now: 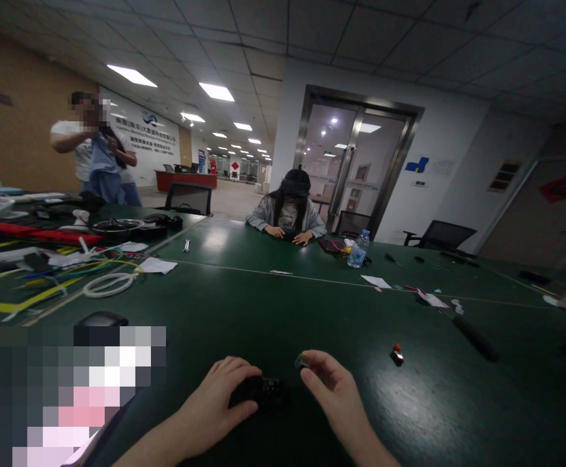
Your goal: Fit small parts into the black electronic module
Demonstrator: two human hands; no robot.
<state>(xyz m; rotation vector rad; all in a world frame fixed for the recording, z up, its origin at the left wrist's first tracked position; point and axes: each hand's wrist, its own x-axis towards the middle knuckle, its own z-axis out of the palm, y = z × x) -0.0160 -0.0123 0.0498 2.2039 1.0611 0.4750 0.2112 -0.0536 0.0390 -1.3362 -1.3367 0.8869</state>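
Note:
My left hand [224,395] curls thumb and fingers around a small black object [271,387] low on the green tabletop [244,305]; its kind is hard to make out in the dim light. To the right, my right hand [331,386] pinches a tiny bluish-grey piece [299,362] between thumb and forefinger, apart from the black object. A small orange-red and silver part [397,355] lies on the table to the right of that hand.
A black-handled tool [474,337] lies at right. Farther back stands a water bottle [359,250], near a seated person [290,211]. At left are a coiled white cable [109,285], a wrench [186,246] and a dark rounded object [102,319]. Two people stand beyond.

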